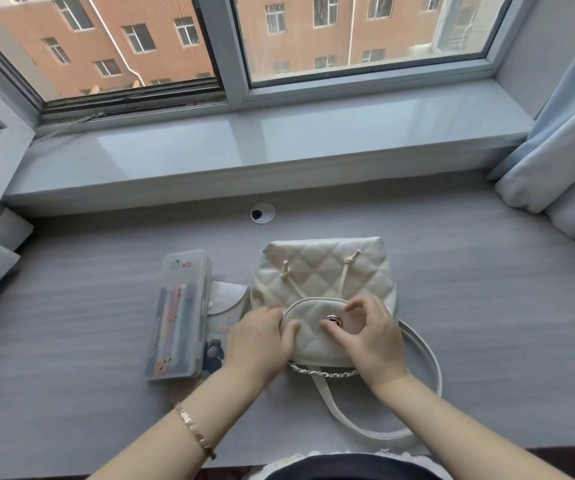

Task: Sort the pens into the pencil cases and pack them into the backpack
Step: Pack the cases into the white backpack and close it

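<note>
Backpack: a small cream quilted leather-look backpack [324,275] lies flat on the grey wood-grain desk [487,306], its rounded front flap [314,327] turned toward the person and its pale strap [428,362] looping off to the right.
Clasp: a round rose-gold metal clasp [332,320] sits near the middle of the flap, and it looks to be the thing being worked.
Left hand: the left hand [258,341] lies partly curled on the flap's left edge, thumb pressing the quilted surface, seemingly steadying it rather than gripping.
Right hand: the right hand [365,337] is half open, thumb touching the clasp and the forefinger arched above it; whether it actually pinches the clasp cannot be told.
Pencil cases: a long clear plastic pencil case [178,313] with pastel pens inside lies closed just left of the backpack; a flat translucent pouch with a cartoon print [223,317] lies between them, partly under the left hand.
Step in hand: probably opening the flap so the cases can go in.
Doing it well: the left hand should keep the flap from sliding while the right works the clasp squarely, then lifts the flap well back.
Watch: the silver chain [320,372] along the near edge could snag fingers or a case on entry.
</note>
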`<state>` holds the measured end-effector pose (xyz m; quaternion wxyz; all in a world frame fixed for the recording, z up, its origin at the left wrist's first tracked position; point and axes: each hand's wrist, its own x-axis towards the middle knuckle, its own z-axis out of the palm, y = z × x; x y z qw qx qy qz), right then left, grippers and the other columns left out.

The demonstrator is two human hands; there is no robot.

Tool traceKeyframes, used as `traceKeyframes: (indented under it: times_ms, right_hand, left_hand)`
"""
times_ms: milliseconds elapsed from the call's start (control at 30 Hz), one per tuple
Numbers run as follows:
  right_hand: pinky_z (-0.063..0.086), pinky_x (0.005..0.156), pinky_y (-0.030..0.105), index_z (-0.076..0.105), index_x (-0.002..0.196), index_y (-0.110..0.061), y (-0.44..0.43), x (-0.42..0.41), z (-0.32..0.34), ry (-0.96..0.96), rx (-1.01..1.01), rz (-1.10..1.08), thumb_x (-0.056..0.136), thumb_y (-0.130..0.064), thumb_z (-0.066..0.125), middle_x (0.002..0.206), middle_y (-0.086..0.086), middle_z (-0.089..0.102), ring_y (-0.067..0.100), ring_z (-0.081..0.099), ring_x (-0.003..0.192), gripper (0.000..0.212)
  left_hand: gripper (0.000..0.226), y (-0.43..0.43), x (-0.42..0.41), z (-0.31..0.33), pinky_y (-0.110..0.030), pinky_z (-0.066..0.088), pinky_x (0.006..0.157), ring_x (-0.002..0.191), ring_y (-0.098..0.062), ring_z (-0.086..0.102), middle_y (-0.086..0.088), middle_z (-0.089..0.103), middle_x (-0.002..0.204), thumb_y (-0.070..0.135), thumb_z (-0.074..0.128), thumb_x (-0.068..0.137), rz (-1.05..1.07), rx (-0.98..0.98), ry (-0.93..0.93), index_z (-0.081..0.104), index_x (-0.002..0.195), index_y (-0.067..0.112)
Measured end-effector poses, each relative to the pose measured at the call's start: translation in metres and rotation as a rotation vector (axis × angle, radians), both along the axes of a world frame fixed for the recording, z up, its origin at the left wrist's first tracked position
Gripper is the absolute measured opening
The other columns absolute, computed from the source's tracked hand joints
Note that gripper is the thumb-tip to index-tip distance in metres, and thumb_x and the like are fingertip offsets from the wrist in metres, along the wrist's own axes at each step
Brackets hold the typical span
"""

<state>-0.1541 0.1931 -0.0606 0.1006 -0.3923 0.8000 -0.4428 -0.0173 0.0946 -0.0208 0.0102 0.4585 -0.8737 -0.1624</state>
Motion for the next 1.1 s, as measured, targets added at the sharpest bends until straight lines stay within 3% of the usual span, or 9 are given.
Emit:
traceKeyframes:
  times_ms: [133,200,333,433,500,700,800,933,1100]
  right_hand:
    - [0.039,0.065,0.017,0.053,0.081,-0.039,0.007,-0.012,0.029,-0.389,-0.030,0.091,0.061,-0.027,0.083,0.069,-0.012,0.055,0.004,0.050,0.064,0.038]
    - [0.040,0.060,0.014,0.065,0.066,-0.040,0.012,-0.018,0.046,-0.445,-0.085,0.254,0.067,-0.048,0.072,0.054,-0.011,0.058,0.003,0.052,0.056,0.011]
    - [0.045,0.059,0.015,0.065,0.050,-0.027,0.021,-0.021,0.070,-0.385,0.320,0.595,0.085,-0.049,0.053,0.048,-0.011,0.062,0.001,0.058,0.050,0.042]
    - [0.049,0.065,0.021,0.062,0.066,-0.016,0.027,-0.016,0.069,-0.278,0.666,0.664,0.089,-0.036,0.054,0.058,0.001,0.068,0.010,0.064,0.056,0.032]
    - [0.050,0.067,0.027,0.056,0.073,-0.019,0.025,-0.011,0.066,-0.204,0.645,0.520,0.086,-0.036,0.058,0.063,0.000,0.065,0.021,0.068,0.068,0.021]
    - [0.044,0.082,0.034,0.040,0.114,-0.011,-0.005,0.000,0.077,0.099,0.721,0.128,0.077,-0.068,0.049,0.118,0.006,0.056,0.029,0.056,0.111,0.068]
    - [0.044,0.083,0.034,0.048,0.114,-0.010,-0.012,-0.003,0.076,0.177,0.806,0.157,0.086,-0.061,0.041,0.122,0.009,0.051,0.029,0.054,0.112,0.059]
    - [0.038,0.076,0.034,0.049,0.093,-0.018,-0.005,-0.007,0.083,0.167,0.570,0.143,0.091,-0.051,0.039,0.106,0.006,0.060,0.028,0.058,0.100,0.035]
    - [0.029,0.059,0.028,0.039,0.082,-0.018,-0.013,-0.007,0.113,0.273,0.126,0.069,0.087,-0.042,0.054,0.077,-0.002,0.071,0.029,0.065,0.074,0.029]
  left_hand:
    - [0.024,-0.018,0.019,-0.004,-0.027,0.036,0.094,0.104,-0.019,0.049,-0.008,0.065,0.109,0.021,0.045,0.078,-0.406,-0.129,0.271,0.065,0.083,0.010]
    - [0.044,-0.026,0.024,-0.004,-0.020,0.020,0.107,0.126,-0.019,0.044,-0.006,0.059,0.129,0.024,0.044,0.074,-0.479,-0.069,0.183,0.058,0.114,0.014]
    - [0.081,-0.026,0.018,-0.009,-0.032,0.021,0.106,0.126,-0.024,0.050,-0.007,0.052,0.138,0.068,0.043,0.065,-0.554,-0.184,-0.147,0.040,0.132,0.022]
    - [0.096,-0.023,0.010,-0.012,-0.039,0.037,0.104,0.120,-0.025,0.056,-0.010,0.059,0.130,0.066,0.066,0.047,-0.552,-0.270,-0.129,0.044,0.126,0.016]
    - [0.082,-0.019,0.005,-0.012,-0.042,0.050,0.093,0.111,-0.028,0.063,-0.012,0.066,0.118,0.047,0.074,0.045,-0.563,-0.325,-0.042,0.055,0.117,0.011]
    - [0.054,-0.006,-0.009,0.003,-0.047,0.054,0.082,0.100,-0.033,0.067,-0.018,0.071,0.104,0.031,0.037,0.059,-0.529,-0.387,0.022,0.070,0.094,0.007]
    - [0.054,-0.006,-0.010,0.008,-0.048,0.054,0.079,0.098,-0.032,0.068,-0.014,0.072,0.099,0.034,0.035,0.055,-0.503,-0.342,-0.022,0.070,0.089,0.010]
    - [0.042,-0.006,-0.011,0.018,-0.050,0.046,0.086,0.115,-0.025,0.054,-0.003,0.059,0.099,0.030,0.036,0.059,-0.341,-0.136,0.019,0.059,0.091,0.015]
    - [0.027,-0.002,-0.020,0.018,-0.030,0.045,0.040,0.058,-0.028,0.053,-0.008,0.050,0.066,0.002,0.045,0.049,-0.345,-0.120,0.251,0.040,0.071,0.017]
